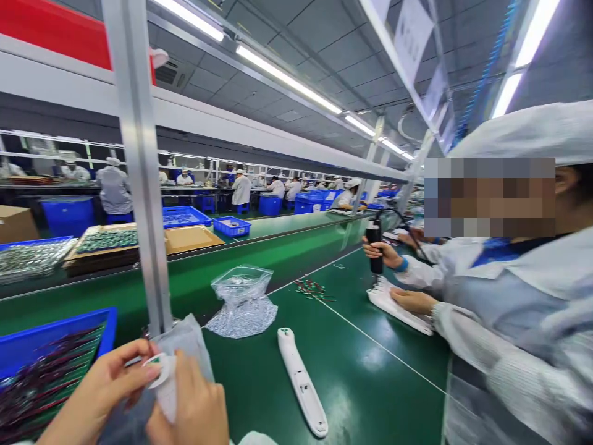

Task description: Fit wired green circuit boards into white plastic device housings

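At the lower left, my left hand [118,377] pinches the round end of a white plastic part [162,374], which has a bit of green in it. My right hand [199,398] is closed around the same part from the other side and covers much of it. Behind my hands is a greyish plastic bag [189,340]. A long white plastic housing [301,383] lies on the green table [361,395] to the right of my hands.
A blue tray [110,334] of dark red wires stands at left. A clear bag [245,309] and loose wires [315,288] lie ahead. At right, a co-worker's hands hold a black tool [374,247] over another white housing [398,306]. A metal post [143,154] rises ahead.
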`<state>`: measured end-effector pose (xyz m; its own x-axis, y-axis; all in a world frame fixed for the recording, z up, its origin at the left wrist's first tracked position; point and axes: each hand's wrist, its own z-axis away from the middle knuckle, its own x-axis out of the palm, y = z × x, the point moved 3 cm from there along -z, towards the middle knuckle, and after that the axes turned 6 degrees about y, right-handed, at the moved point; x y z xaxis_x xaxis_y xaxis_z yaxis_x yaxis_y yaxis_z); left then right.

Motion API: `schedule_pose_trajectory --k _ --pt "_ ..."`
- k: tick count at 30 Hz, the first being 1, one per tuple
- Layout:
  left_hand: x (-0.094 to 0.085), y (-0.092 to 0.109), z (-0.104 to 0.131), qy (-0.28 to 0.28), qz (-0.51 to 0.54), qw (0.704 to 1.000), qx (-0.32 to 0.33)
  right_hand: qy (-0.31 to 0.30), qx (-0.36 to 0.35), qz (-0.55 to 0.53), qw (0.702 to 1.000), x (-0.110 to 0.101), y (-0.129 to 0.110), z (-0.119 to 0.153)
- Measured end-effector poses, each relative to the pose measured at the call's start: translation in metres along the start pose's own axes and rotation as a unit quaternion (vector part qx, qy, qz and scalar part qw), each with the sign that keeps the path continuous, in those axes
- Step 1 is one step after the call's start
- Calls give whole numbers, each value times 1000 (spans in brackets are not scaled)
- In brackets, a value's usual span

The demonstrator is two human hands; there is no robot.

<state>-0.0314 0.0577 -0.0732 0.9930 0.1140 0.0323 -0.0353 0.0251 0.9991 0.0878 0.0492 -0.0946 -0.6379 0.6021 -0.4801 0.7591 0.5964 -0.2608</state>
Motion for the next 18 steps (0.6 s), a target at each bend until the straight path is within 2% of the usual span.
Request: schedule_pose_trajectory --k 3,5,8,11,14,18 --pt "4 16 5 -40 14 999 -32 40 46 -15 998 6 1 3" --pt "5 21 8 -45 27 997 -48 54 53 -36 996 4 0 1" --pt "3 25 11 -35 34 998 -48 41 21 -52 998 -4 -4 -5" --pt "0 24 10 -29 22 999 -31 59 -6 -25 998 -12 -7 -10" --pt "-3 21 7 -27 8 999 -21 67 -25 -4 997 -13 -8 -11" --pt "-7 22 7 -25 -26 999 -6 49 -42 2 998 -13 -10 -10"
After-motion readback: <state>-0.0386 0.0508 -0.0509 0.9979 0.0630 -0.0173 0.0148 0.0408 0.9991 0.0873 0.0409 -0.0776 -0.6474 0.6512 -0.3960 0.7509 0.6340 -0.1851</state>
